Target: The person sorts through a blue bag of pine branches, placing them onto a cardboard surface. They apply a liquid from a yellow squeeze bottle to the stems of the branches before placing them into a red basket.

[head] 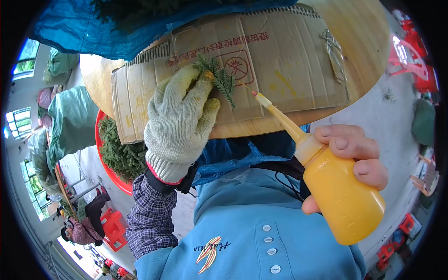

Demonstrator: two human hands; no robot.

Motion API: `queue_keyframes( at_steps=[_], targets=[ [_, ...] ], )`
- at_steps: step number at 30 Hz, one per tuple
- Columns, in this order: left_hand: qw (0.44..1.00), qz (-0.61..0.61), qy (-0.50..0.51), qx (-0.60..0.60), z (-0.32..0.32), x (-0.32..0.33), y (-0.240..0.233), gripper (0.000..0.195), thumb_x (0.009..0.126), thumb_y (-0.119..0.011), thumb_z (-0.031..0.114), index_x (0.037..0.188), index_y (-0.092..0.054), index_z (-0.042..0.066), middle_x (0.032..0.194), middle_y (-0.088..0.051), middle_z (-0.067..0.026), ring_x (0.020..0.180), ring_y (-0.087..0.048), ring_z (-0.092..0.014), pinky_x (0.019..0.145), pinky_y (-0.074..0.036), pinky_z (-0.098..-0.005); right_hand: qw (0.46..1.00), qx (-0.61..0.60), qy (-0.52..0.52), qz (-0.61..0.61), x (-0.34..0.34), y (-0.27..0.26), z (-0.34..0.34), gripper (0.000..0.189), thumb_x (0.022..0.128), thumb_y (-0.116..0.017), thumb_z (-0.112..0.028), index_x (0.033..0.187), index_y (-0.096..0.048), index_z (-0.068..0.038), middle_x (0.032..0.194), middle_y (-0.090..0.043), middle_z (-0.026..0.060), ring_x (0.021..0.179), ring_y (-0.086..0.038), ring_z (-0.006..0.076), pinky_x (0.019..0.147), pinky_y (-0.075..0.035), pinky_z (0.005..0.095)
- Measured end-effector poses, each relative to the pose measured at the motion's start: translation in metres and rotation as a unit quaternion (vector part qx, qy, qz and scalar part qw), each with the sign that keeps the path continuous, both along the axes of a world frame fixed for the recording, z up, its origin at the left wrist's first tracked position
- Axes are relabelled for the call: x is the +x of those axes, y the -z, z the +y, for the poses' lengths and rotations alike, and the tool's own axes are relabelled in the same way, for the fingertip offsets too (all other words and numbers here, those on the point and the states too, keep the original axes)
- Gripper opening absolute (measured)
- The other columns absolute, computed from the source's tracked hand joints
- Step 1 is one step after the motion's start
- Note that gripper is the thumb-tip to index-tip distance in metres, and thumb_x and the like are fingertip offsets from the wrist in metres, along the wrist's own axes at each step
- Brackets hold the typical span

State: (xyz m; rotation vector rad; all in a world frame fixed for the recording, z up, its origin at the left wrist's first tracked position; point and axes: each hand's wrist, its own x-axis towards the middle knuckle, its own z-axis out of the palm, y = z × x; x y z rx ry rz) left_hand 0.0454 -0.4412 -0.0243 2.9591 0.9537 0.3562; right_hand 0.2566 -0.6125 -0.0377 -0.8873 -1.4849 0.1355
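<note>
A knitted work glove covers my left hand, which pinches a small green fir-like sprig over the cardboard. An orange-yellow blob shows on the sprig beside my fingertips. My bare right hand grips a plastic squeeze bottle filled with yellow liquid. Its long tapered nozzle points up and left toward the sprig, with the thin tip apart from it. Beneath the sprig lies a flattened cardboard sheet with red print and yellow smears.
The cardboard rests on a round wooden table. Blue plastic sheeting with dark greenery covers the far side. A red basin of green sprigs stands at the left. A person sits farther off near red stools.
</note>
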Motion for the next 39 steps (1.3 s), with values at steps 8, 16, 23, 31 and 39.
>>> queue_keyframes(
  at_steps=[8, 16, 23, 31, 39],
  targets=[
    [0.99, -0.109, -0.031, -0.088, -0.001, 0.001, 0.003, 0.045, 0.085, -0.072, 0.017, 0.127, -0.065, 0.001, 0.133, -0.059, -0.0207, 0.119, -0.059, -0.039, 0.101, -0.05, -0.0442, 1.0, -0.01, 0.018, 0.003, 0.001, 0.003, -0.004, 0.089, 0.069, -0.093, -0.038, 0.134, -0.041, -0.008, 0.122, -0.056, 0.0239, 0.095, -0.064, 0.0387, 0.081, -0.056, 0.0414],
    [0.994, -0.093, 0.005, -0.064, 0.005, 0.009, -0.007, 0.042, 0.088, -0.071, 0.018, 0.128, -0.066, 0.007, 0.131, -0.062, -0.0164, 0.117, -0.06, -0.037, 0.1, -0.05, -0.0426, 0.999, 0.029, 0.019, -0.002, 0.004, 0.01, 0.0, 0.091, 0.069, -0.092, -0.042, 0.137, -0.041, -0.008, 0.125, -0.056, 0.0228, 0.1, -0.063, 0.0414, 0.084, -0.056, 0.0428],
    [0.994, -0.099, 0.013, -0.037, 0.009, 0.02, 0.002, 0.039, 0.086, -0.074, 0.024, 0.122, -0.071, 0.008, 0.119, -0.066, -0.0135, 0.11, -0.061, -0.035, 0.096, -0.05, -0.0423, 1.0, 0.007, 0.021, -0.003, 0.007, 0.006, -0.007, 0.093, 0.07, -0.092, -0.041, 0.139, -0.04, -0.007, 0.126, -0.057, 0.0249, 0.103, -0.062, 0.0423, 0.086, -0.056, 0.0442],
    [0.991, -0.124, -0.015, -0.05, 0.007, 0.032, 0.005, 0.041, 0.083, -0.076, 0.025, 0.12, -0.071, 0.008, 0.112, -0.066, -0.0136, 0.106, -0.061, -0.034, 0.093, -0.05, -0.0443, 1.0, 0.024, 0.006, -0.001, 0.011, 0.012, -0.002, 0.095, 0.068, -0.093, -0.04, 0.14, -0.04, -0.007, 0.126, -0.056, 0.0252, 0.104, -0.062, 0.042, 0.086, -0.055, 0.0453],
    [0.994, -0.1, -0.02, -0.04, 0.01, 0.032, 0.003, 0.045, 0.082, -0.076, 0.024, 0.124, -0.069, 0.008, 0.121, -0.062, -0.0153, 0.11, -0.059, -0.035, 0.093, -0.052, -0.0446, 1.0, 0.005, 0.001, -0.013, -0.007, -0.001, 0.002, 0.095, 0.067, -0.094, -0.039, 0.139, -0.04, -0.007, 0.123, -0.057, 0.0248, 0.101, -0.062, 0.041, 0.083, -0.055, 0.0457]
  ],
)
